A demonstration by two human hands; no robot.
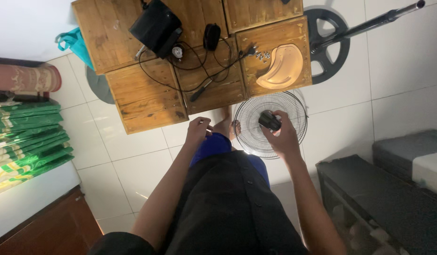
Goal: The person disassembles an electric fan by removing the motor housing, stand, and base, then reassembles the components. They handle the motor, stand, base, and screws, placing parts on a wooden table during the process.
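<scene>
Nearest the camera, the person's black garment fills the lower middle, with blue cloth at the knees. The right hand (285,138) is wrapped around a small black cap-like part (269,120), fingers curled over it, held above the middle of a round wire fan guard (249,123) that lies flat on the white tiled floor (133,156) just in front of the knees. The left hand (197,129) is loosely curled, its fingertips drawn together; whether it pinches something small cannot be told. A bare foot (224,119) shows between the two hands. Beyond the guard stands a low wooden table (147,101) made of crate-like panels. On its right panel rests a shallow tan plastic tray (281,67), kidney-shaped; nothing can be made out in it, and a few small screws (263,55) lie on the wood just beside its upper left edge. Further left on the table sit a black fan motor housing (157,26), a small black oval piece (211,36) and a black power cord (199,75) looped across the boards, with a screwdriver (199,90) near the front edge. Past the table's right corner lie a dark round fan base (329,52) and its metal pole (369,23). A teal bag (74,43) sits at the far left.
</scene>
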